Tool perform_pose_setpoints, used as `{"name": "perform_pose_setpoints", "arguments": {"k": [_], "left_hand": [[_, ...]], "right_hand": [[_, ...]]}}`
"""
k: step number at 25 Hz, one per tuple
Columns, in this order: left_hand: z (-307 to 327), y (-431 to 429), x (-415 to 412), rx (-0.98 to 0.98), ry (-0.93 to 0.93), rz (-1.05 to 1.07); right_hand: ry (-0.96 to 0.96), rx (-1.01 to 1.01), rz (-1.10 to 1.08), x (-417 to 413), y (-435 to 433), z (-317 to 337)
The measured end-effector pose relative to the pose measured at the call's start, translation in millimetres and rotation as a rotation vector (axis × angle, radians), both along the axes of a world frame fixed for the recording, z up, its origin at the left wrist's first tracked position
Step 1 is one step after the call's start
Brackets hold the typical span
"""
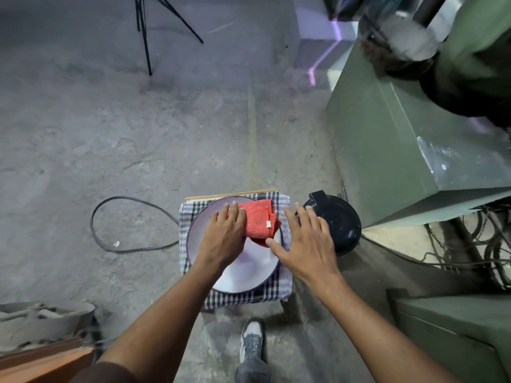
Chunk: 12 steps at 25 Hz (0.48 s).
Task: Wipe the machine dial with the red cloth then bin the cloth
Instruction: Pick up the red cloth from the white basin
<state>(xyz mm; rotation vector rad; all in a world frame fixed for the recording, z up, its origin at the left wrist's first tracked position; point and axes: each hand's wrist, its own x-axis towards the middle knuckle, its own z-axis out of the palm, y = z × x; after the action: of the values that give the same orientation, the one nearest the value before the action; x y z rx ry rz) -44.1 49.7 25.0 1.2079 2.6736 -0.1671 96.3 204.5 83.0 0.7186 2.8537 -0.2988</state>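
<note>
A folded red cloth [258,221] lies at the far side of a white plate [249,269] on a small stool draped with a checked towel [243,298]. My left hand [225,234] lies flat on the cloth's left edge, fingers together, not clearly gripping it. My right hand [302,243] hovers open over the plate's right rim, thumb near the cloth's lower corner. A black lidded bin [341,221] stands on the floor just right of the stool. The green machine [409,150] rises at the right; its dial is blurred at the top right and cannot be made out.
A black cable loop [110,230] lies on the concrete floor left of the stool. Tripod legs [146,37] stand far back. Tangled wires [475,250] sit under the machine. My shoe [251,341] is below the stool. A grey pan [41,324] and orange boards [47,360] are at the bottom left.
</note>
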Motion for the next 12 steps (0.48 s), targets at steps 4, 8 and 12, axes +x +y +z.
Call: {"name": "perform_pose_setpoints", "arguments": {"k": [4,8,12], "left_hand": [[67,35,-6,0.136,0.086,-0.011],[155,89,-3,0.262,0.197,-0.1],[244,147,18,0.417,0.341,-0.218]], "right_hand": [[0.086,0.051,-0.064,4,29,59],[0.196,0.164,-0.163,27,71,138],[0.282,0.278,-0.26,73,116,216]]}}
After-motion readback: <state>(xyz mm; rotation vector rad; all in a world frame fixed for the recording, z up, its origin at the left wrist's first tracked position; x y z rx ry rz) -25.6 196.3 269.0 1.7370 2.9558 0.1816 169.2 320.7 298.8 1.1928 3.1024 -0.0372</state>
